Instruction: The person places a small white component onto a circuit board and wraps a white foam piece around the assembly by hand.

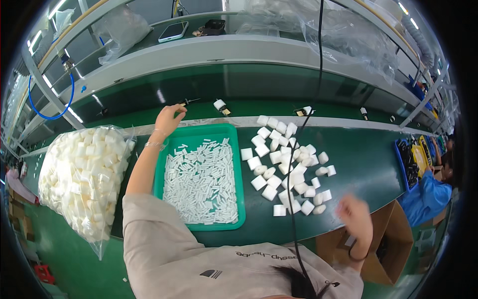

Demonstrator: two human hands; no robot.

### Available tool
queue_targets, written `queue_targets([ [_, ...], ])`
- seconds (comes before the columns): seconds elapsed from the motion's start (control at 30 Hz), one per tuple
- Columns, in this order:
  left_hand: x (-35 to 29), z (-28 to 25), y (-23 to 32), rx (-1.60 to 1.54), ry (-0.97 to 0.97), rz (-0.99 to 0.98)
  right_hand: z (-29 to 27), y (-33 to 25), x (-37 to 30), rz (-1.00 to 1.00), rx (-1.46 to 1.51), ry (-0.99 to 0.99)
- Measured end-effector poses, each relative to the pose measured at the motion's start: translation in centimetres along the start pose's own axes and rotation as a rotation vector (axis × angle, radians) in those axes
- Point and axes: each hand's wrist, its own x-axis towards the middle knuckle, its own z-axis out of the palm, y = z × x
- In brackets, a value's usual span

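My left hand (pixel 170 118) reaches past the far left corner of a green tray (pixel 241 199), at the edge of the conveyor belt. Its thumb and fingers are apart, and no held thing shows between them. Just beyond the fingertips lies a small dark part (pixel 185 102) with a thin pin. Many short white sticks (pixel 199 182) fill the tray. Smeared by motion, my right hand (pixel 354 215) hovers at the table's near edge, right of a loose spread of white sponge-like blocks (pixel 298 177); whether it holds anything cannot be made out.
A clear bag of cream-white blocks (pixel 87 169) stands left of the tray. Small white-topped parts (pixel 220 105) sit on the green belt (pixel 269 107). A cardboard box (pixel 393 244) is below right. A co-worker in blue (pixel 428 199) works beside a blue bin (pixel 409 169). A black cable (pixel 293 199) hangs across.
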Motion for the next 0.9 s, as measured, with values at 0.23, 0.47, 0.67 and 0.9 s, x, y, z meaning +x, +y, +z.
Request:
queue_targets([
  [0.23,6.3,6.7,-7.7,0.598,-0.179,-0.484,13.0,-13.3,-4.4,-0.282,0.513,-0.645],
  [0.47,8.0,11.3,-6.6,0.471,-0.289,-0.109,14.3,-17.8,0.9,-0.239,1.104,0.693],
  [0.67,7.0,6.1,-3.0,0.085,-0.057,-0.132,13.0,-17.3,8.1,-0.169,0.498,0.389],
  [0.9,-3.9,-1.2,4.8,-0.474,0.063,-0.047,19.5,-15.1,15.9,-0.389,-0.056,0.186],
])
